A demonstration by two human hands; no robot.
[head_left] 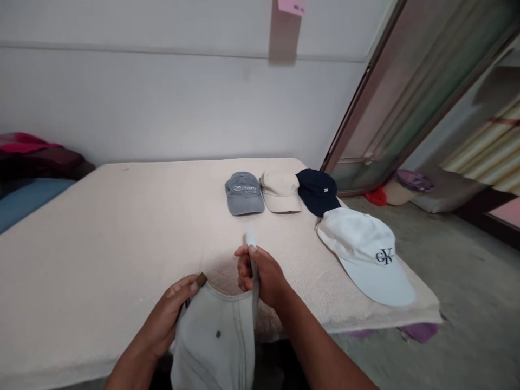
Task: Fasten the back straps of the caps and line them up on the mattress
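Note:
A light grey-green baseball cap [215, 341] is held low in front of me, its back opening facing away from me. My left hand [174, 303] grips the cap's edge beside a small brass-coloured buckle [201, 279]. In my right hand [260, 271] the cap's back strap is pinched between thumb and fingers, its pale end [251, 238] sticking up and blurred. Beyond my hands lie a grey cap [245, 195], a beige cap [281, 192] and a navy cap [318, 190] in a row. A white cap [361, 254] with dark letters lies to the right.
The caps lie on a bed-like surface with a pale cover [101, 260], against a white wall [162, 103]. Folded cloths [36, 162] are piled at the left. At the right are a sliding door [377, 108], a grey floor [459, 271] and a striped curtain [487, 151].

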